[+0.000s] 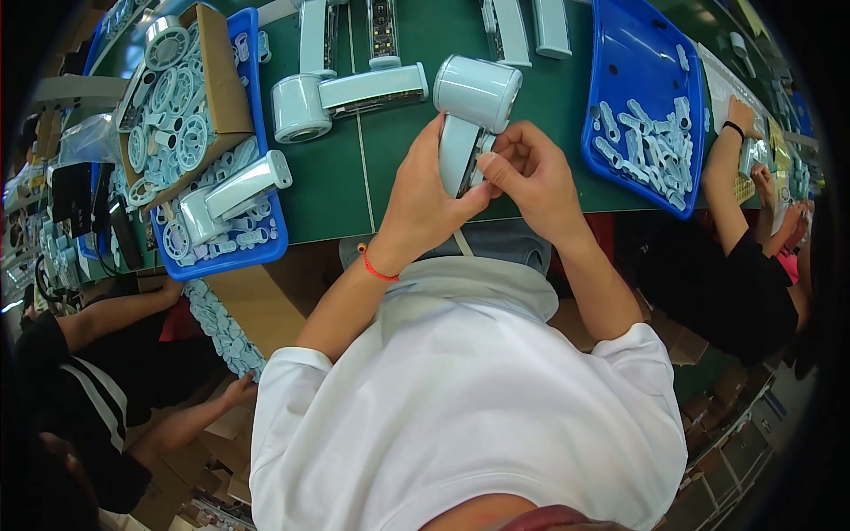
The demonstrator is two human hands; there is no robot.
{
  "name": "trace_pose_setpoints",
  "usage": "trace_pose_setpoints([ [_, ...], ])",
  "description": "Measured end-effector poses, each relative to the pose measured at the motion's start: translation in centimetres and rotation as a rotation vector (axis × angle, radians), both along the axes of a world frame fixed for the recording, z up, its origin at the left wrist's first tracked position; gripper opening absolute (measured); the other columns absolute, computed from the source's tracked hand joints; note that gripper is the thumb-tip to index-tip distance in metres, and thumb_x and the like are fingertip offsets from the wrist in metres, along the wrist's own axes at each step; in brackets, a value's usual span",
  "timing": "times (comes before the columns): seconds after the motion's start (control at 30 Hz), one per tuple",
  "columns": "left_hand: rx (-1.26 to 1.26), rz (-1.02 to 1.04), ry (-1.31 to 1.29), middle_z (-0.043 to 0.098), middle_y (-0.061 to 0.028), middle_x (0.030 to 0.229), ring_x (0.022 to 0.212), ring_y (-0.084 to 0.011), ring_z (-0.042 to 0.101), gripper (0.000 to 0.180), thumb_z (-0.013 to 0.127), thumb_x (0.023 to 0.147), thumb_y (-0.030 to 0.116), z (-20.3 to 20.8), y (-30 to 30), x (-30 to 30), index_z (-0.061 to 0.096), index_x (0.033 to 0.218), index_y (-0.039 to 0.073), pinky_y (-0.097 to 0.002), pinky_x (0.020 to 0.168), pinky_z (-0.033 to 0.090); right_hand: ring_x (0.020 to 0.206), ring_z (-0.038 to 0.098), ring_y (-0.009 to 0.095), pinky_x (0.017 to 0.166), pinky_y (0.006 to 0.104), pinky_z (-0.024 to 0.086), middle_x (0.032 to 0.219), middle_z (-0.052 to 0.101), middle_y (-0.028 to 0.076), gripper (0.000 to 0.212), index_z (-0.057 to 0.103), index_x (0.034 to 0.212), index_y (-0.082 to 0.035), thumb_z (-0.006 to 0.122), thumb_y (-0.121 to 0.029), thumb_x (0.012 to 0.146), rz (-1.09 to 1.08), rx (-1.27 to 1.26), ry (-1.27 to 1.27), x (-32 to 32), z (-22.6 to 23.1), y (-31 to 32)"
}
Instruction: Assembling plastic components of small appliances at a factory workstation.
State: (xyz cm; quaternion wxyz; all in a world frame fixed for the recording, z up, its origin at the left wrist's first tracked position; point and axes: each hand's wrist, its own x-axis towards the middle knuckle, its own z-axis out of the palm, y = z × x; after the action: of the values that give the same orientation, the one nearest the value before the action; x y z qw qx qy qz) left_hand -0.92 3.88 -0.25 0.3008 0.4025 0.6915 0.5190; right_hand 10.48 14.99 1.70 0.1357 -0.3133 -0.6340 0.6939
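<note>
My left hand [416, 199] is closed round the handle of a light-blue device with a cylindrical head [478, 91], tilted above the table's near edge. The open side of its handle, with dark and metallic inner parts, faces right. At that side, the thumb and forefinger of my right hand [537, 181] pinch a small light-blue part [479, 173] against the handle. Fingers hide most of this part. Another device of the same kind [372, 91] lies on the green table [328, 190] just left of my hands.
More device housings [383, 31] lie at the back. A blue tray [633, 80] on the right holds several small light-blue parts. Left, another blue tray [226, 258] bears a cardboard box [228, 80] of ring-shaped parts and one housing. Co-workers' arms [728, 190] show on both sides.
</note>
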Motion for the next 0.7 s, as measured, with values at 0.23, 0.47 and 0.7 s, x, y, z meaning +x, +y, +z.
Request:
trace_pose_setpoints([
  [0.23,-0.026,0.037,0.057,0.051,-0.0222,0.117,0.104,-0.0326,0.055,0.077,0.075,0.066,0.018,0.0,-0.2,0.2,0.037,0.128,-0.006,-0.0372,0.087,0.046,0.065,0.055,0.007,0.054,0.02,0.044,0.076,0.058,0.002,0.021,0.052,0.091,-0.001,0.066,-0.013,0.082,0.072,0.044,-0.091,0.2,0.5,0.4],
  [0.47,0.011,-0.047,-0.09,0.049,-0.0219,0.12,0.111,-0.0338,0.051,0.087,0.08,0.062,0.018,0.3,-0.1,-0.2,0.033,0.131,-0.007,-0.0383,0.094,0.041,0.065,0.054,0.007,0.056,0.0206,0.044,0.079,0.056,0.003,0.018,0.051,0.092,-0.001,0.064,-0.01,0.083,-0.064,-0.023,0.152,0.7,-1.5,-0.9],
  [0.7,-0.008,-0.032,0.006,0.045,-0.0223,0.125,0.112,-0.0347,0.048,0.093,0.082,0.062,0.019,-0.2,-0.5,0.4,0.029,0.134,-0.007,-0.039,0.095,0.04,0.066,0.055,0.008,0.058,0.0234,0.045,0.077,0.06,0.006,0.024,0.055,0.097,0.003,0.061,-0.018,0.088,0.035,0.121,-0.066,0.4,0.7,-0.1],
])
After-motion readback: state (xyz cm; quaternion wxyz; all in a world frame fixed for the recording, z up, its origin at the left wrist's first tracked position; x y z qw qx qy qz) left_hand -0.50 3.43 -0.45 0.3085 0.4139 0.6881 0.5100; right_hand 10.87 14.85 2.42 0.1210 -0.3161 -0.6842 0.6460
